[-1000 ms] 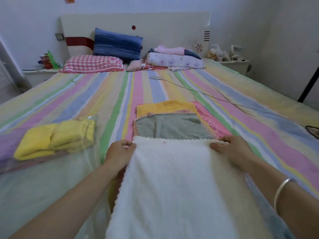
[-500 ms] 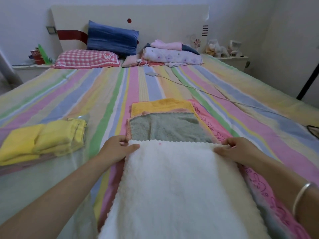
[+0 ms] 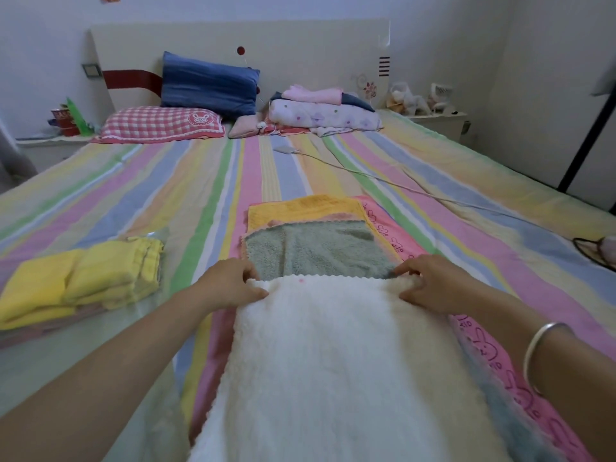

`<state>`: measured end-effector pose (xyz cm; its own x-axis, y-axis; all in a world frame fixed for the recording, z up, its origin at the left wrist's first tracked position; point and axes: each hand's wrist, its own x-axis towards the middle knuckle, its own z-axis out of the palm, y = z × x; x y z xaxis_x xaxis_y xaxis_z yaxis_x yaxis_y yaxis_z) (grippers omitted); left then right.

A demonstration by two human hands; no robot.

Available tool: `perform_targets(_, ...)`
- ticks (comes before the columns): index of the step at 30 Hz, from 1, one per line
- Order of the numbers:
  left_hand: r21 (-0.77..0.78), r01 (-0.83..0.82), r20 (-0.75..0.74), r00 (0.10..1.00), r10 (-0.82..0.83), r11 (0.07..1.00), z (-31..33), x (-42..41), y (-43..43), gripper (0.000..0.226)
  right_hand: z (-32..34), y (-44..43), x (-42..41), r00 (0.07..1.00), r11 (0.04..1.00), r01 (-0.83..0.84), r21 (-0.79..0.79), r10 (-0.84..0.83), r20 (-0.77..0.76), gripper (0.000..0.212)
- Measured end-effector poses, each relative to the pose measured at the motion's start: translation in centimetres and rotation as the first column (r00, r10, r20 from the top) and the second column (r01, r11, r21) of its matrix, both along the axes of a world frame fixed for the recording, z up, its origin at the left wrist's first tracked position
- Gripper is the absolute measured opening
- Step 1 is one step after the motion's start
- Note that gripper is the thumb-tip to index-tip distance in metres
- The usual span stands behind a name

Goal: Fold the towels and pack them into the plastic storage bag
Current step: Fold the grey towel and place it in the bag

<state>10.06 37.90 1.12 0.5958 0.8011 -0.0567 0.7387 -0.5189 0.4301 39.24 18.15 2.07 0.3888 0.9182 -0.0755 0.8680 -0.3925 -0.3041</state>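
Observation:
A fluffy white towel (image 3: 326,361) lies lengthwise on the bed in front of me, on top of a stack of flat towels. My left hand (image 3: 230,285) pinches its far left corner and my right hand (image 3: 430,281) pinches its far right corner. Beyond the white edge show a grey towel (image 3: 313,251), a yellow-orange towel (image 3: 300,208) and a pink rabbit-print towel (image 3: 393,228). To the left, folded yellow towels (image 3: 83,281) sit inside a clear plastic storage bag (image 3: 66,355).
The striped bedsheet (image 3: 166,195) covers the whole bed. A white cable (image 3: 416,191) with a small device runs across the far right. Pillows (image 3: 206,85) and folded bedding (image 3: 320,111) lie at the headboard. A dark object (image 3: 596,251) sits at the right edge.
Both hands stay on the white towel's far corners; the fingers now curl more tightly over the edge. My view has shifted slightly.

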Motion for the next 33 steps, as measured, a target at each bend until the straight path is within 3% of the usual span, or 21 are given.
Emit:
perform_targets(4, 0.039, -0.001, 0.071, 0.997, -0.002, 0.999, 0.7, -0.5, -0.1, 0.018, 0.4, 0.4, -0.4, 0.999, 0.999, 0.041, 0.021, -0.041, -0.009, 0.023)
perform_targets(10, -0.067, -0.139, 0.347, 0.925, 0.154, 0.988, 2.0, -1.5, 0.3, 0.013, 1.5, 1.2, -0.6, 0.956, 0.927, 0.261, 0.270, -0.210, -0.205, 0.013)
perform_targets(18, -0.164, -0.108, 0.513, 0.840, 0.178, 0.981, 4.7, -4.3, -2.7, 0.012, 4.2, -1.8, -3.3, 0.965, 0.854, 0.239, 0.462, -0.155, -0.212, 0.009)
perform_targets(22, -0.081, -0.130, 0.594, 0.790, 0.153, 0.988, 5.3, -7.2, -6.4, 0.014, 5.2, -7.7, -6.1, 0.983, 0.812, 0.134, 0.567, -0.035, -0.182, 0.006)
perform_targets(25, -0.075, -0.067, 0.622, 0.777, 0.099, 0.995, 4.8, -10.0, -10.8, 0.011, 4.8, -12.8, -8.6, 0.982, 0.807, 0.094, 0.583, 0.022, -0.188, 0.008)
perform_targets(29, -0.194, 0.098, 0.663, 0.746, 0.057, 0.976, 2.9, -13.6, -16.0, 0.014, 2.5, -18.2, -11.2, 0.972, 0.819, 0.067, 0.569, 0.075, -0.222, 0.015)
perform_targets(31, -0.218, 0.157, 0.651, 0.759, 0.024, 0.963, 1.6, -14.9, -17.5, 0.017, 1.2, -20.0, -12.1, 0.969, 0.817, 0.084, 0.571, 0.067, -0.239, 0.005)
perform_targets(33, -0.215, 0.197, 0.646, 0.763, -0.012, 0.957, 0.6, -15.6, -18.5, 0.014, -0.3, -21.5, -12.5, 0.980, 0.812, 0.073, 0.580, 0.049, -0.193, 0.015)
